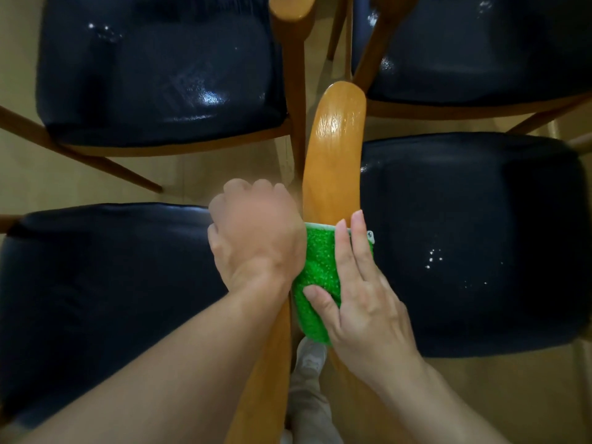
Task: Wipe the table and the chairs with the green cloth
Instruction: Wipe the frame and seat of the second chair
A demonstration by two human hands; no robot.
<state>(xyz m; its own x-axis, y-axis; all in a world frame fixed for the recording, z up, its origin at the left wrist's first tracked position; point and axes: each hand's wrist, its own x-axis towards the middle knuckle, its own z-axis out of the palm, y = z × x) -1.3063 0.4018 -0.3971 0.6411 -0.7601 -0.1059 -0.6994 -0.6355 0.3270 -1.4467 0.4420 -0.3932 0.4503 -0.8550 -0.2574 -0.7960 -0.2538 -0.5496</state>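
Four chairs show, each with a dark glossy seat on a light wooden frame: one seat under the left forearm, one just right of the right hand, one beyond the left hand, and one beyond the right hand. One cloth, bright green with a pale edge at its far end, is draped over a curved wooden backrest that runs away from the hands between the seats. A second wooden rail passes under the left wrist.

The cloth lies between the two hands. The right hand rests on it with fingers extended and slightly spread, thumb pressing the cloth's near part and fingertips reaching its far right edge, so the palm holds it flat against the wood. The left hand sits touching the cloth's left edge, curled into a loose fist, knuckles up; whether its fingers pinch the cloth or grip the rail below I cannot tell, since they are hidden.

Below the hands, between the rails, one pale shoe stands on the tan floor
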